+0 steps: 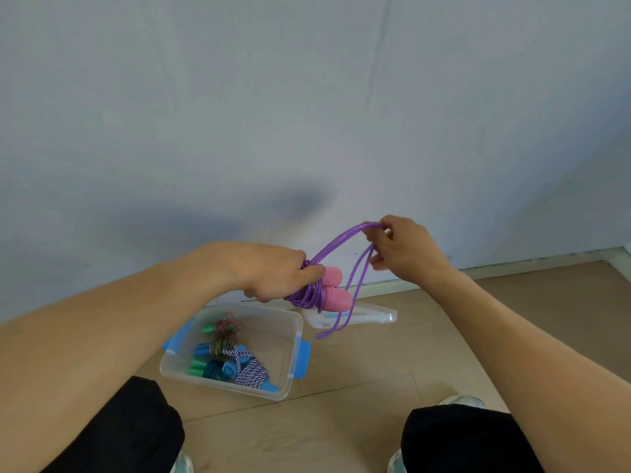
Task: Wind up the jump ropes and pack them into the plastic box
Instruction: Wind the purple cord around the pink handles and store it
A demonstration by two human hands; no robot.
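My left hand [273,273] is shut around the two pink handles [336,290] of a purple jump rope [336,242], with coils of it wound beside my fingers. My right hand [406,250] pinches a bunch of the rope's strands, held up and to the right of the left hand. Loose loops hang down to about the lid. Below my hands, the clear plastic box [290,339] with blue latches stands open on the floor. Inside it lie several wound ropes, with green and blue handles and a white-and-purple braided rope [251,368].
The box's clear lid [379,317] lies on the wooden floor just right of the box, near the wall's baseboard. A pale blue wall fills the upper view. My knees in black trousers [454,435] and my shoes frame the bottom edge.
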